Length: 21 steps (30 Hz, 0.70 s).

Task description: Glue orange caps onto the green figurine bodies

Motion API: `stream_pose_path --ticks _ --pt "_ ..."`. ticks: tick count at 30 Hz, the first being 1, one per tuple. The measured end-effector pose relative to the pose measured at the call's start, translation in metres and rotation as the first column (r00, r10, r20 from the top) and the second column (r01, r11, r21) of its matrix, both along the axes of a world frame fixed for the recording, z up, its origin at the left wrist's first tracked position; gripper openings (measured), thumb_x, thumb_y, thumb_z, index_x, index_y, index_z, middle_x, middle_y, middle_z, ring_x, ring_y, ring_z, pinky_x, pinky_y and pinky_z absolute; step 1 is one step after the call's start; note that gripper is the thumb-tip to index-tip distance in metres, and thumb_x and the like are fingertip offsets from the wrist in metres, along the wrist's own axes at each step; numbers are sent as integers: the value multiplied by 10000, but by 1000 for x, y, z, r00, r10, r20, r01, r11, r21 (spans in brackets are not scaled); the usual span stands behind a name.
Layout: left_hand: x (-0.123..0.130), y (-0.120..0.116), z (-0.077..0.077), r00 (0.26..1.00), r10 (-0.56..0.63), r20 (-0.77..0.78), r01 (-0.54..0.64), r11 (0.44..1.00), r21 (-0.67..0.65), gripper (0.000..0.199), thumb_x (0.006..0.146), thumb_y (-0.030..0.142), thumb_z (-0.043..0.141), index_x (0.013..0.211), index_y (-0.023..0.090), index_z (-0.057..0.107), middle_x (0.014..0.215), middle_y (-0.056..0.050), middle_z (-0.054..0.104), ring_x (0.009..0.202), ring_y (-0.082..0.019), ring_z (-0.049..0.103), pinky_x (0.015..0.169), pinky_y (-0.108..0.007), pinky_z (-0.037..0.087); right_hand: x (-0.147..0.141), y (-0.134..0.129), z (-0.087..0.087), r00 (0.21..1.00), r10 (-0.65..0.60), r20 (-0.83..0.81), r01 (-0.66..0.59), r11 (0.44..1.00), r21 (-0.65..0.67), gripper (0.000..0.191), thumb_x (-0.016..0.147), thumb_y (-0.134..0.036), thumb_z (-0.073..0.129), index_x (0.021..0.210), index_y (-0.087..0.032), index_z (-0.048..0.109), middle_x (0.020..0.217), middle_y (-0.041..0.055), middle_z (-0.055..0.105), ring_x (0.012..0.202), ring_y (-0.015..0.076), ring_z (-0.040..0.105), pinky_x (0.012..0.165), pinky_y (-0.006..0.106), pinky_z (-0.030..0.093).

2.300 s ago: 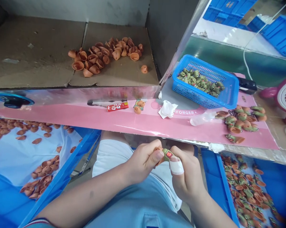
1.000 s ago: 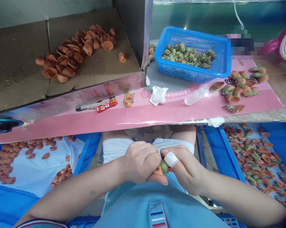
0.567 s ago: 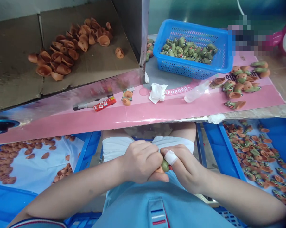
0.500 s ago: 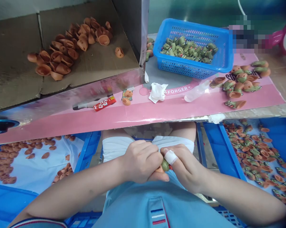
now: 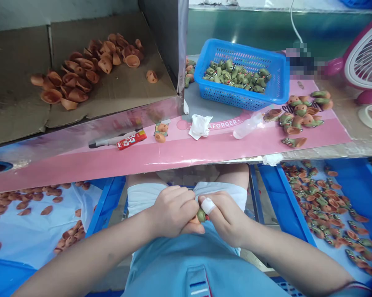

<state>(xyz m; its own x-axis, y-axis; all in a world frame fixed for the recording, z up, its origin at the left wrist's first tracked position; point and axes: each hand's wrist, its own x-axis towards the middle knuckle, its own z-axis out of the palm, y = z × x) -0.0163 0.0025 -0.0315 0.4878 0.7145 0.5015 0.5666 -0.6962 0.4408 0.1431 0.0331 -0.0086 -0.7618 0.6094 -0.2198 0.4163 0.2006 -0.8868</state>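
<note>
Hands meet over our lap, below the edge of the pink work surface (image 5: 204,150). Our left hand (image 5: 173,211) is curled into a fist around the orange end of a small toy part (image 5: 200,216), thumb running along its underside. Our right hand (image 5: 225,218) pinches the green end of the same part, the bandaged fingertip pressing on top; only a sliver of green and orange shows between the two grips. On the pink surface we note a blue basket (image 5: 278,88) of green pieces, a loose cluster of joined green-and-orange pieces (image 5: 300,115) just beside it, a crumpled tissue (image 5: 200,126), a small clear bottle (image 5: 246,127) and a red tube (image 5: 132,140). An open cardboard box (image 5: 15,111) at upper left carries a heap of orange shells (image 5: 80,76). Blue crate at our left (image 5: 107,202) holds more orange shells on white plastic; blue crate at our right (image 5: 274,194) holds assembled pieces. Pink fan (image 5: 363,62) stands at far right.
</note>
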Motion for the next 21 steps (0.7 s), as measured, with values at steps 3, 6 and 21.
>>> stream_pose_path --ticks 3,6,21 --pt "-2 -1 -2 1000 24 5 -24 1000 -10 526 868 495 147 537 181 408 490 -7 409 464 -135 343 449 -272 269 -2 1 1 1000 12 -15 -12 1000 0 319 874 -256 211 579 -179 305 526 -35 363 501 80 344 528 230 267" --pt "-3 -1 -1 999 40 -2 -40 999 -11 522 865 500 161 549 177 422 495 -17 438 471 -138 356 457 -275 273 -4 4 2 1000 -3 -28 3 1000 -3 328 880 -266 205 581 -178 306 529 -35 363 512 82 353 536 232 264" --pt "-6 -2 -5 846 298 443 -50 871 -489 420 888 402 246 596 166 435 551 -4 438 519 -118 412 510 -250 316 29 34 -26 947 -309 -87 300 948 -102 452 849 -500 245 602 -166 423 526 -11 466 491 85 417 478 214 334"
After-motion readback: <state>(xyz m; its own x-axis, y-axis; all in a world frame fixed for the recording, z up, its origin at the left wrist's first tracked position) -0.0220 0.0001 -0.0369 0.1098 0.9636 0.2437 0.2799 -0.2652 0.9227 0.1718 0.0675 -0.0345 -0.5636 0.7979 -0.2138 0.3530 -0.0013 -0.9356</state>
